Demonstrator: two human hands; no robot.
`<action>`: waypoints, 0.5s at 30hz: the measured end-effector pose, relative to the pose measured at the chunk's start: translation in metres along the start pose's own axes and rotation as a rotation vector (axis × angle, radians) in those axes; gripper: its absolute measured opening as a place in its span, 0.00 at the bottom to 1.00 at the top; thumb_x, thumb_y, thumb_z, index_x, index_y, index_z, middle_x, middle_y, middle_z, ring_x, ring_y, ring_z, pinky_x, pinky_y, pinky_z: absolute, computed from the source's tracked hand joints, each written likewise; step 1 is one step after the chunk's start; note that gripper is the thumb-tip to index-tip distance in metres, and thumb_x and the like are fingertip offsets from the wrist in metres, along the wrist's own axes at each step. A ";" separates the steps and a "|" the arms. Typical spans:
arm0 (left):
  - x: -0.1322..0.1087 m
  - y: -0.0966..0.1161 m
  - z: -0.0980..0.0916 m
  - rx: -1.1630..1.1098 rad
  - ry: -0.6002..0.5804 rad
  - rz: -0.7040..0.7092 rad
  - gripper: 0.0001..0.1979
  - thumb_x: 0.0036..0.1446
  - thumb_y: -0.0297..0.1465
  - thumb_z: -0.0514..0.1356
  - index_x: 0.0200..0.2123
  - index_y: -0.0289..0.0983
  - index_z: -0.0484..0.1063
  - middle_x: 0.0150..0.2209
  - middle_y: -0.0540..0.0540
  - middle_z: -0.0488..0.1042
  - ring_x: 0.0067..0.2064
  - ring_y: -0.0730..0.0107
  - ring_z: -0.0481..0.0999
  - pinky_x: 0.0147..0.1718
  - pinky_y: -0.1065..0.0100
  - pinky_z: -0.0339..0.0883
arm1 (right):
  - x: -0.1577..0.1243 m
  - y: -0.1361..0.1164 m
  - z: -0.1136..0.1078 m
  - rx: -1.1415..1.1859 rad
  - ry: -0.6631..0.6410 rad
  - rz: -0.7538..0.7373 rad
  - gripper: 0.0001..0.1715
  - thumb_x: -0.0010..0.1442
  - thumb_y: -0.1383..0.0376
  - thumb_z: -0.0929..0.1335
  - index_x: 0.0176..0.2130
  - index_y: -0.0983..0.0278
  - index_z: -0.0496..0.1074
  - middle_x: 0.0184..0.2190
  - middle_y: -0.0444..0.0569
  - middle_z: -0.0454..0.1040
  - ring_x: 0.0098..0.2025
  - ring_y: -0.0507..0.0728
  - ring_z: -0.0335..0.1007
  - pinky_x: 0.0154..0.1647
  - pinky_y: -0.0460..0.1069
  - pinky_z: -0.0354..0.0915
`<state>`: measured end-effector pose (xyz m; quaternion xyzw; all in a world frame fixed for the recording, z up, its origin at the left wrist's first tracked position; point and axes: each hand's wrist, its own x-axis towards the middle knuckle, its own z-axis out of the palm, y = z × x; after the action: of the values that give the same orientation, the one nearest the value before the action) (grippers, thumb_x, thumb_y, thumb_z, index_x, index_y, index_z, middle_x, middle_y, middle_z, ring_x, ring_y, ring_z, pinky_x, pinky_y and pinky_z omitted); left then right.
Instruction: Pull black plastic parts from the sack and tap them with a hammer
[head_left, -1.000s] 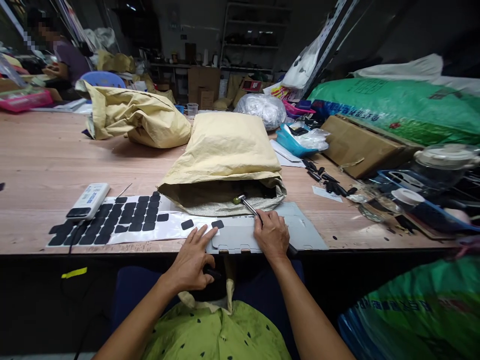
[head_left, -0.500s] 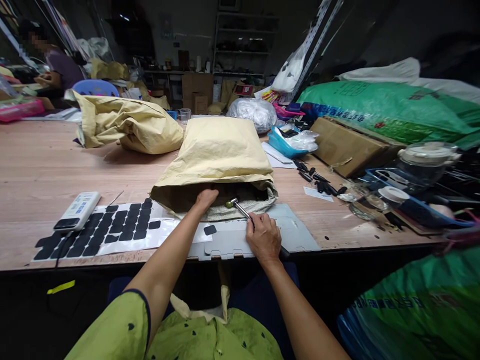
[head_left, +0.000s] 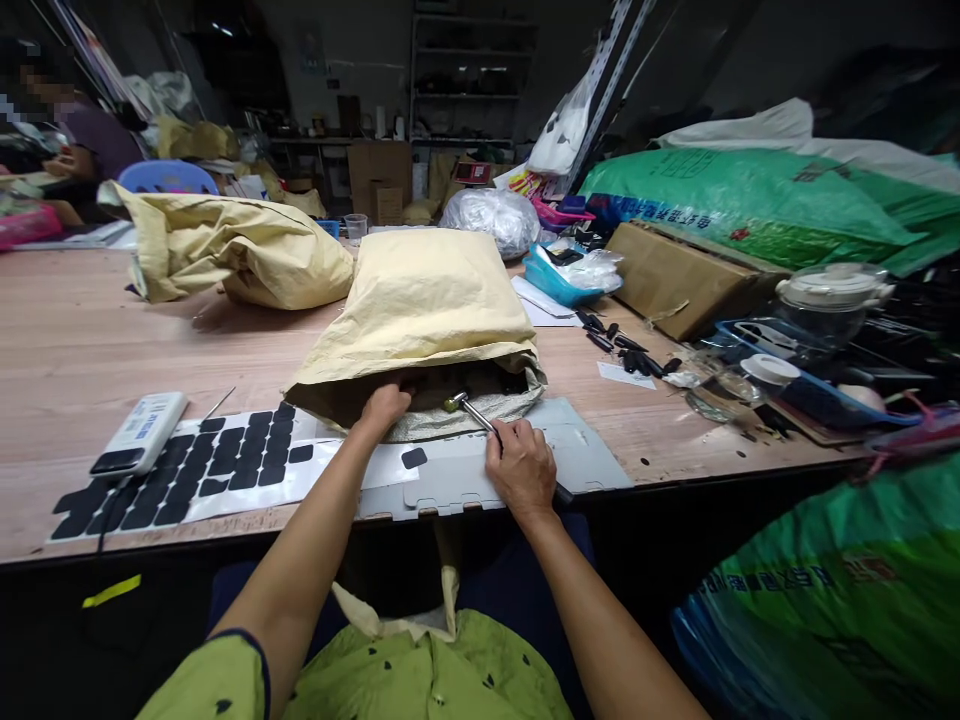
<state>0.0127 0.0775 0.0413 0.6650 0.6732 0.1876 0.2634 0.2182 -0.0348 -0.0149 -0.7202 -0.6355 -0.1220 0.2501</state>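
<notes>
A pale yellow sack [head_left: 442, 290] lies on the table, its dark mouth facing me. My left hand [head_left: 386, 408] is just inside the opening at the left. Its fingers look curled, and what they hold, if anything, is lost in the shadow. In the grip of my right hand [head_left: 523, 462] is a small hammer [head_left: 476, 412] with a metal shaft, a yellowish head end and a dark handle. The hammer head sits at the sack's lower lip. Under my right hand lies a grey board [head_left: 581, 452]; one loose black pad [head_left: 414, 458] is to its left.
Black pads on a white sheet [head_left: 300, 478] and a white device [head_left: 142, 435] with a cable lie at left. Another yellow sack [head_left: 285, 265] stands behind. To the right are black parts [head_left: 637, 358], a cardboard box [head_left: 667, 280], and a lidded jar [head_left: 829, 300]. A person sits far left.
The whole view has shifted a little, so the table things appear further left. My left hand has moved slightly toward the left side of the sack's mouth; the right hand still holds the hammer.
</notes>
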 end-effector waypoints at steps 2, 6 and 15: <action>-0.027 -0.017 -0.005 0.018 0.037 0.113 0.13 0.61 0.34 0.59 0.48 0.38 0.76 0.45 0.40 0.79 0.49 0.53 0.75 0.46 0.61 0.65 | 0.000 0.000 0.000 -0.003 -0.003 0.002 0.13 0.63 0.65 0.66 0.46 0.60 0.76 0.39 0.49 0.72 0.39 0.56 0.60 0.38 0.50 0.53; -0.077 -0.044 -0.002 0.016 0.047 0.383 0.10 0.61 0.31 0.59 0.44 0.40 0.77 0.39 0.45 0.76 0.44 0.59 0.70 0.45 0.61 0.64 | 0.000 -0.001 -0.002 -0.015 -0.014 0.008 0.13 0.63 0.65 0.66 0.46 0.60 0.76 0.39 0.49 0.72 0.39 0.57 0.60 0.38 0.50 0.53; -0.085 -0.045 0.017 0.031 0.045 0.394 0.10 0.55 0.36 0.67 0.40 0.41 0.79 0.37 0.47 0.74 0.43 0.59 0.67 0.45 0.60 0.59 | 0.011 0.000 -0.004 0.007 -0.164 0.041 0.13 0.65 0.60 0.65 0.47 0.60 0.74 0.41 0.51 0.72 0.40 0.58 0.62 0.38 0.51 0.54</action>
<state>-0.0149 -0.0104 0.0098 0.7834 0.5388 0.2399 0.1961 0.2208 -0.0276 -0.0066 -0.7398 -0.6393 -0.0554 0.2022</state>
